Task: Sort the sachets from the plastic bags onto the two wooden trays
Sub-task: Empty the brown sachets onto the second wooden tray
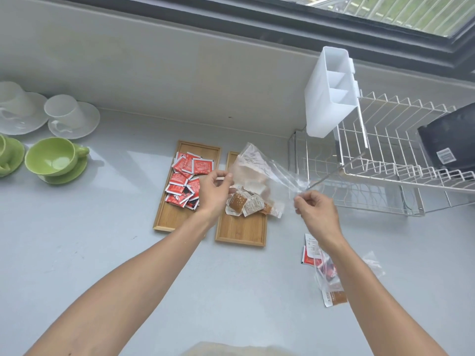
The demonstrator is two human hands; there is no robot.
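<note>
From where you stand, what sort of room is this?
Most likely a kitchen or pantry counter: a wire dish rack under a window, and cups on saucers along the grey counter.

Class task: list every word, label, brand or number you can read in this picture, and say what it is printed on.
None can be read.
Red sachets: white print, blurred.
Brown sachets: print too small.
Sachets near the second bag: blurred.
White label on the black appliance: too small.

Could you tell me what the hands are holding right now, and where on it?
Both hold one clear plastic bag: the left hand and the right hand each pinch an edge.
</note>
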